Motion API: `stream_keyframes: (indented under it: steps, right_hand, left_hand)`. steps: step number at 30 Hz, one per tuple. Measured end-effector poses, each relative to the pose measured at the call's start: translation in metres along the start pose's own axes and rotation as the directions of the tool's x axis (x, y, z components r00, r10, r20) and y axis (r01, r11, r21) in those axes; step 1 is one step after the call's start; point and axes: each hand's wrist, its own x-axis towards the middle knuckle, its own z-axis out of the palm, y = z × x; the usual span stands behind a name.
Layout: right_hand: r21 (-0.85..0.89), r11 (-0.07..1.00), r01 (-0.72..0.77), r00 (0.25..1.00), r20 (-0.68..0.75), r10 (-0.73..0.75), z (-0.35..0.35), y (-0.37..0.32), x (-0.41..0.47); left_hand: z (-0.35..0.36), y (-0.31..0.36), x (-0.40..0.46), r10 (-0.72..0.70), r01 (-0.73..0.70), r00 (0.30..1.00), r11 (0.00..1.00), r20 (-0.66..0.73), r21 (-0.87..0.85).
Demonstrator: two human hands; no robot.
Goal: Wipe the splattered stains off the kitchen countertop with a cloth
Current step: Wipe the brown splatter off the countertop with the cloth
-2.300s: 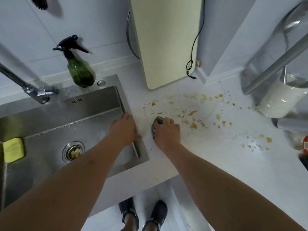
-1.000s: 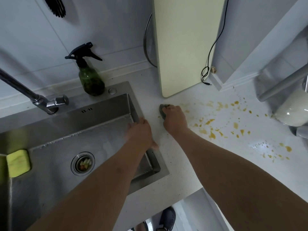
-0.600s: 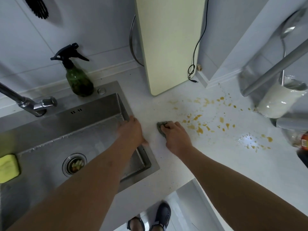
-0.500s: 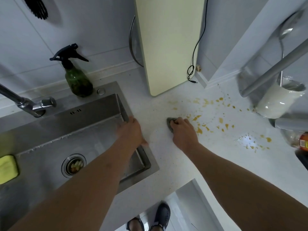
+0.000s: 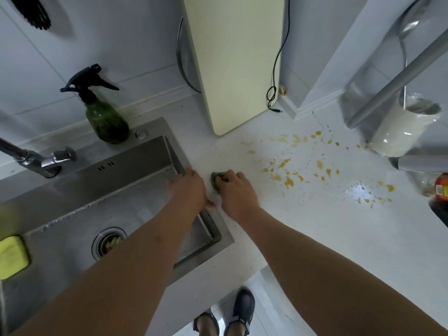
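Orange-yellow stains (image 5: pixel 288 181) are splattered across the white countertop (image 5: pixel 315 234), from the middle out to the right. My right hand (image 5: pixel 236 194) grips a small grey cloth (image 5: pixel 215 179) and presses it onto the counter just right of the sink, left of the stains. Only the cloth's left edge shows beyond my fingers. My left hand (image 5: pixel 188 190) rests on the right rim of the steel sink (image 5: pixel 135 166), fingers curled over the edge.
A green spray bottle (image 5: pixel 106 122) and a tap (image 5: pixel 36 158) stand behind the sink; a yellow sponge (image 5: pixel 12 257) lies at its left. A pale cutting board (image 5: pixel 237 61) leans on the wall. A white utensil holder (image 5: pixel 400 134) and a jar (image 5: pixel 440 187) stand at right.
My right hand has slid the cloth back left, from the stains' edge to beside the sink rim. The marks nearest the sink have faded. My left hand stays on the rim.
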Motion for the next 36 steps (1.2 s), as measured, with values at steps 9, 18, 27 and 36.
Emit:
stream_keyframes:
  steps: [9,18,27,36]
  right_hand:
    - [-0.005,0.931,-0.366,0.931,0.015,0.366,-0.02,0.047,0.034]
    - [-0.081,0.899,-0.43,0.896,0.088,0.436,-0.032,0.081,0.1]
    - [-0.024,0.999,-0.035,0.998,0.042,0.036,-0.006,0.019,0.078]
    - [-0.17,0.93,-0.325,0.941,0.042,0.336,-0.031,0.11,0.067]
  left_hand:
    - [-0.022,0.009,-0.001,-0.016,0.008,0.995,0.997,0.098,0.077]
    - [-0.025,0.008,-0.004,-0.006,0.002,0.994,0.999,0.107,0.042]
    - [-0.032,0.009,-0.013,-0.009,0.011,0.993,1.0,0.119,-0.02]
    - [-0.031,0.01,-0.008,-0.014,0.026,0.986,0.997,0.167,-0.067]
